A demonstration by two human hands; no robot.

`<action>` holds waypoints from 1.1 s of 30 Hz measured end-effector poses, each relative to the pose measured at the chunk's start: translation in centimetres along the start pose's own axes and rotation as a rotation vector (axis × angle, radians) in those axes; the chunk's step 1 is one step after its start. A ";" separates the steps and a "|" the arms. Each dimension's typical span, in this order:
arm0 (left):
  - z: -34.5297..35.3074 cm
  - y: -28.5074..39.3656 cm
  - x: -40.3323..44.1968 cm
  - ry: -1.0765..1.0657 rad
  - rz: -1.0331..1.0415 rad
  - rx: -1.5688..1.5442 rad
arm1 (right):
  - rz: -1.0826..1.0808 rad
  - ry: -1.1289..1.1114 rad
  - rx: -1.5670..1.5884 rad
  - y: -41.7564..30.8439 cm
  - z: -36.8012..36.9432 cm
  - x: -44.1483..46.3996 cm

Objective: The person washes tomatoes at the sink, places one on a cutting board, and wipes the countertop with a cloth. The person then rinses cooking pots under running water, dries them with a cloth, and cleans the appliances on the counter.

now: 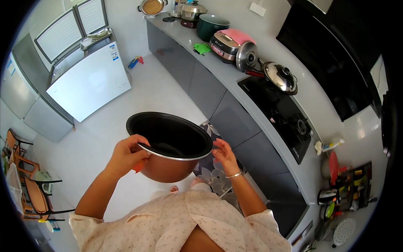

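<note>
A deep round inner cooking pot (176, 168), black inside and copper-brown outside with a silver rim edge, is held in front of my body above the floor. It tilts slightly, its mouth facing up and away. My left hand (130, 155) is closed on the rim at the left side. Just below those fingers, a small orange piece (137, 167) shows against the pot; I cannot make out what it is. At the right edge of the rim is my right hand (225, 157), fingers loosely bent and apart, by the pot's outer side without wrapping over it.
A grey counter (228, 77) runs along the right with a rice cooker (226, 44), a green pot (212, 26), and a lidded pan (280, 77) by the black cooktop (277, 113). A white chest freezer (90, 80) stands far left with its lids raised; chairs (37, 195) are at left.
</note>
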State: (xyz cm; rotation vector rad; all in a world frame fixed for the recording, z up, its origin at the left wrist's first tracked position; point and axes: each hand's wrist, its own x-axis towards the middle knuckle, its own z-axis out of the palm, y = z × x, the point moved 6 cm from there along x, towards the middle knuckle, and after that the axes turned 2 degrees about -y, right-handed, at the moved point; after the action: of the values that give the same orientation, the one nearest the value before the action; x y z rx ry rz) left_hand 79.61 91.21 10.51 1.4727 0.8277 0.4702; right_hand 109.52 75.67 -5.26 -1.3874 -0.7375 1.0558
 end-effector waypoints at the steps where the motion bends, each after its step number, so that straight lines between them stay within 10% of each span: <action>1: -0.6 0.0 1.2 0.009 -0.005 0.001 | -0.215 0.023 -0.188 -2.3 0.9 1.1; 9: -2.0 0.2 11.5 0.172 -0.070 -0.110 | -0.731 -0.356 -0.865 -13.1 5.7 13.1; 23: -10.5 4.7 24.5 0.425 -0.125 -0.059 | -0.730 -0.349 -0.615 -21.0 9.3 40.5; 33: -17.1 7.2 36.7 -0.558 -0.386 -0.040 | -0.815 -0.886 -0.940 -26.6 22.9 53.4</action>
State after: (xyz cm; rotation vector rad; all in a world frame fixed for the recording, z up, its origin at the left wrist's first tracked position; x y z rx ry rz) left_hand 92.51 130.19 11.92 1.2736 0.6227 -0.2099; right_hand 113.71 136.45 14.00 -1.0571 -2.4336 0.5993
